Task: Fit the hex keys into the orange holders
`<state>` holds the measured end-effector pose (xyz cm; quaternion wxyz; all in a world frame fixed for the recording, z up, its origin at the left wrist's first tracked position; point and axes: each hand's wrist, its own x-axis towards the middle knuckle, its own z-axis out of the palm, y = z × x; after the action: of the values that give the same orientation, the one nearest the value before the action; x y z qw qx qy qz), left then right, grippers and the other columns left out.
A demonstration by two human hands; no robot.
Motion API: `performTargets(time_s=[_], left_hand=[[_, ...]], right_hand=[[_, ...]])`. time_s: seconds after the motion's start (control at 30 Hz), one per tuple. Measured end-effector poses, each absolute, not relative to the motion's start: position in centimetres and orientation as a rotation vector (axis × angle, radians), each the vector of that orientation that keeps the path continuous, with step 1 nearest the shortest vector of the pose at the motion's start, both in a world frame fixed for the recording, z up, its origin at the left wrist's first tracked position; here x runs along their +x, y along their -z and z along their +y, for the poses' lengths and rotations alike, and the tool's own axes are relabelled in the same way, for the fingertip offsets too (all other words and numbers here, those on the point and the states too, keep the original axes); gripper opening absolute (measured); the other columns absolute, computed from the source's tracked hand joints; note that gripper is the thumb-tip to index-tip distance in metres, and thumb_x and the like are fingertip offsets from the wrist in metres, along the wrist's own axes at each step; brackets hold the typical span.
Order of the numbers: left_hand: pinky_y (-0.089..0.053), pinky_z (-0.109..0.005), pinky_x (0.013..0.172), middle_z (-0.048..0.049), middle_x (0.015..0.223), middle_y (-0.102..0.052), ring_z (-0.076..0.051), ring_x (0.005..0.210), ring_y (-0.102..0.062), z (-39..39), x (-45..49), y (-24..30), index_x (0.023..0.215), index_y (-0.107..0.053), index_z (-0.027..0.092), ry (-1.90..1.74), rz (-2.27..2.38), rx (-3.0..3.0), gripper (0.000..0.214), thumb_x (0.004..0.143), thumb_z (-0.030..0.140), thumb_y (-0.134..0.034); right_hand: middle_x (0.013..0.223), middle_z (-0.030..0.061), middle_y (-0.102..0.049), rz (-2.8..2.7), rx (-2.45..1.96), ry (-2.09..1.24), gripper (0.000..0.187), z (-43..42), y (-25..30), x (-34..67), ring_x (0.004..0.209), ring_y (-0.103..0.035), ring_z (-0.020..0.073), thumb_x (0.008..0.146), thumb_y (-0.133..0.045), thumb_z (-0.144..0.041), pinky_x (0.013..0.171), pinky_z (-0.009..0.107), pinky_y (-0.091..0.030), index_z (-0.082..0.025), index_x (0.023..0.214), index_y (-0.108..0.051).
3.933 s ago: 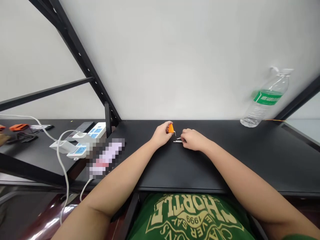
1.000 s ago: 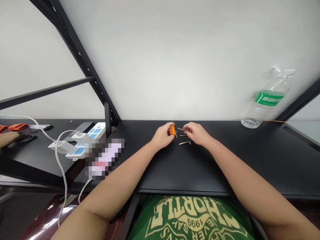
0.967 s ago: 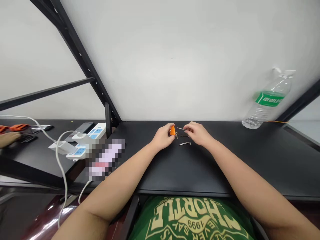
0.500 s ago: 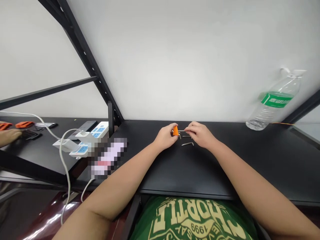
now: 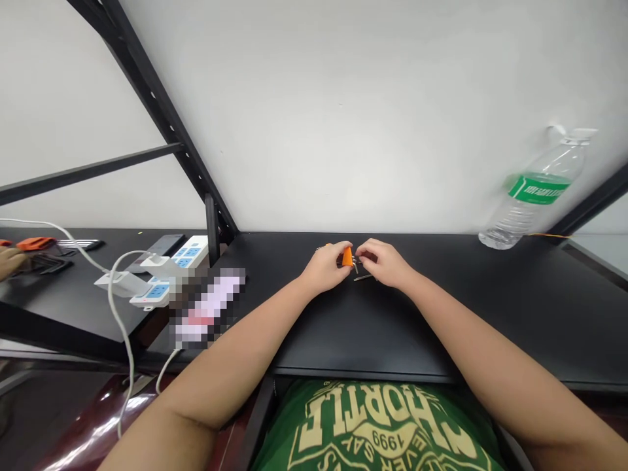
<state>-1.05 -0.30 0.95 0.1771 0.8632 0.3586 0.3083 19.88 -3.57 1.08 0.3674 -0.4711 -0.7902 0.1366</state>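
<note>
The left hand [image 5: 328, 268] pinches the orange holder [image 5: 347, 257], which is likely light, stiff and sturdy, best gripped by its sides; the right hand [image 5: 386, 263] curls just beside it, whether pinching I cannot tell; a slim metal key [image 5: 362, 277], probably slippery, lies on the tabletop [image 5: 363, 337] near the right fingertips; the hands sit closer together than half a second ago.

Gotta be a workshop, or at least some kind of work-bench setup. Black worktop [image 5: 373, 333] with its back edge against a plain white wall [image 5: 343, 131], perforated black metal framing [image 5: 161, 121] rising from the back-left corner. Small hand tools out: an orange tool holder [image 5: 347, 256] and a hex key [image 5: 362, 278] toward the back edge. Left-hand neighbouring worktop [image 5: 93, 294] has metal rods [image 5: 81, 244], plus a power strip [image 5: 192, 250] along its right edge.
</note>
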Motion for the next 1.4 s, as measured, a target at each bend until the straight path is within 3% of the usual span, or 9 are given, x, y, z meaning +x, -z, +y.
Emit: performTargets(time_s=[0.27, 0.57, 0.87, 1.4], left_hand=[[-0.057, -0.034, 0.092, -0.0039, 0.106, -0.072, -0.020, 0.095, -0.070, 0.5, -1.3, -0.1, 0.132, -0.061, 0.022, -0.895, 1.071, 2.400, 0.051, 0.081, 0.023, -0.068], [-0.058, -0.034, 0.093, -0.0037, 0.108, -0.074, -0.020, 0.096, -0.072, 0.8, -1.4, 0.1, 0.131, -0.061, 0.021, -0.911, 1.040, 2.359, 0.051, 0.081, 0.022, -0.068], [-0.059, -0.034, 0.092, -0.0027, 0.106, -0.074, -0.019, 0.094, -0.072, 1.0, -1.5, 0.3, 0.130, -0.062, 0.022, -0.932, 1.032, 2.365, 0.051, 0.080, 0.020, -0.067], [-0.059, -0.034, 0.091, -0.0035, 0.103, -0.075, -0.020, 0.093, -0.072, 0.7, -1.3, 0.0, 0.130, -0.064, 0.020, -0.929, 1.051, 2.371, 0.051, 0.078, 0.019, -0.069]], right_hand=[[0.099, 0.0066, -0.068, -2.196, -1.587, -0.260, 0.018, -1.2, 0.7, 22.5, 0.085, -0.065, 0.0172, 0.087, -0.062, -0.011, 0.082, 0.029, -0.050, -0.020, 0.090, -0.077], [0.086, 0.0041, -0.072, -2.326, -1.708, -0.436, 0.015, -2.0, -0.9, 22.5, 0.074, -0.062, 0.0162, 0.080, -0.064, -0.009, 0.066, 0.025, -0.043, -0.020, 0.078, -0.073], [0.096, 0.0040, -0.070, -2.416, -1.534, -0.615, 0.015, -3.0, -1.7, 22.0, 0.080, -0.063, 0.0158, 0.084, -0.060, -0.017, 0.072, 0.025, -0.046, -0.020, 0.083, -0.074], [0.093, 0.0040, -0.072, -2.392, -1.627, -0.743, 0.013, -3.5, -2.1, 21.6, 0.075, -0.063, 0.0173, 0.076, -0.063, -0.014, 0.065, 0.026, -0.045, -0.021, 0.085, -0.070]])
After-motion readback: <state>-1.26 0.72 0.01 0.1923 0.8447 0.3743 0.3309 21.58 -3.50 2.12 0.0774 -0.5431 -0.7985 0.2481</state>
